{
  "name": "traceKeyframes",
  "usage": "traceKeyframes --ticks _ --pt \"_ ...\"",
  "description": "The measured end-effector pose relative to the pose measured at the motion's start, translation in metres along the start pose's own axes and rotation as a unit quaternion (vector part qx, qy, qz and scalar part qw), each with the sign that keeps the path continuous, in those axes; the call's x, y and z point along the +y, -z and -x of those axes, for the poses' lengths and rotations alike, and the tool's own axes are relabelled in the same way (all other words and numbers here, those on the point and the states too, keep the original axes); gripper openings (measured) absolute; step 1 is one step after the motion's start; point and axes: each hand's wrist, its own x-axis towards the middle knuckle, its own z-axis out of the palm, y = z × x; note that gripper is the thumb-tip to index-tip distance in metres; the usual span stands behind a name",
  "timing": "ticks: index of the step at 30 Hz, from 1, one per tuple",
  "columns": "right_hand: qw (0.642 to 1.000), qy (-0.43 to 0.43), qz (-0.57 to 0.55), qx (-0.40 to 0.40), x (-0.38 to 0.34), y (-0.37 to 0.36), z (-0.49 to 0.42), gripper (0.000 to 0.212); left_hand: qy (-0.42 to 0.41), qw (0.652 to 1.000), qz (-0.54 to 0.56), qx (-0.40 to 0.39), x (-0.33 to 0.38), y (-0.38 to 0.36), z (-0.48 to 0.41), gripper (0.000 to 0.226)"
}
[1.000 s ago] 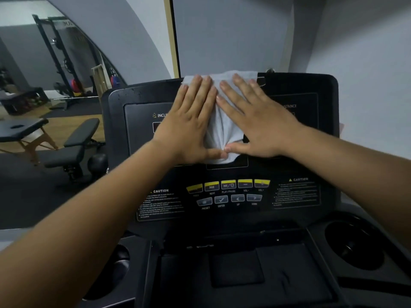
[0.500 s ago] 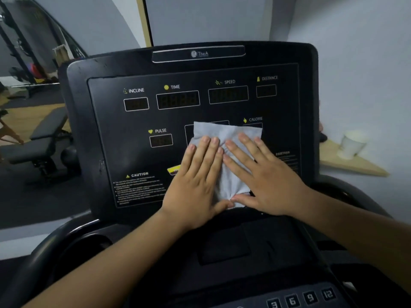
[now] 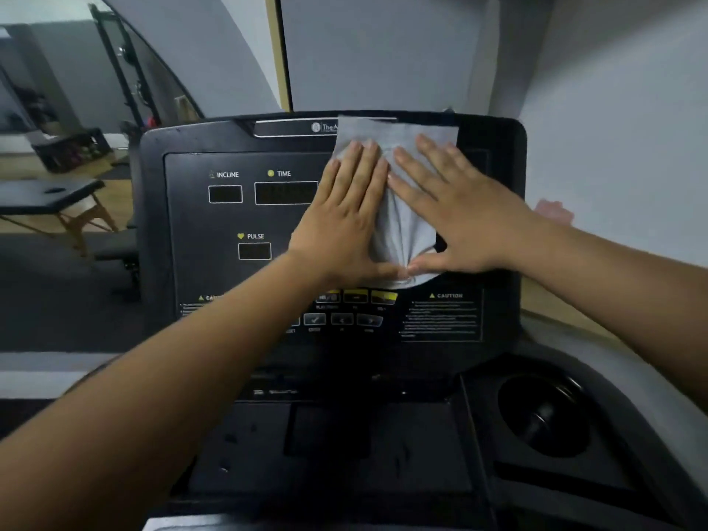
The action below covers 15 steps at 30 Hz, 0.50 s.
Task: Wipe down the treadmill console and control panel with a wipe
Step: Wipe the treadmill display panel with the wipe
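Left of your left hand (image 3: 346, 220), the console (image 3: 184, 224) face lies bare across the INCLINE, TIME and PULSE windows, so a flat hand can slide that way. Your right hand (image 3: 456, 212) has only a narrow strip of panel beyond it before the console's right edge. The wipe (image 3: 398, 224) bunches between your thumbs and reaches the top rim above your fingertips. Below your wrists the button rows (image 3: 344, 308) sit open, though your left forearm crosses their left end. Further down, near your right forearm, a cup holder (image 3: 544, 412) sinks into the tray.

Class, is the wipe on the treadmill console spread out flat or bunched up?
Mostly spread: the wipe lies open under both flat hands, gathered into creases only near the thumbs at its lower edge.
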Motion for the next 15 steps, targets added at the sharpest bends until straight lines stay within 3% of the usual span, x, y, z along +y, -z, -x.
traceKeyframes --ticks 8,15 --pt "0.994 0.097 -0.047 -0.004 -0.045 -0.051 0.081 0.114 0.054 0.997 0.041 -0.026 0.091 -0.046 0.089 0.118" --pt "0.995 0.075 -0.059 0.007 -0.036 -0.034 0.087 0.11 -0.055 0.997 -0.026 -0.041 0.061 -0.024 0.07 0.113"
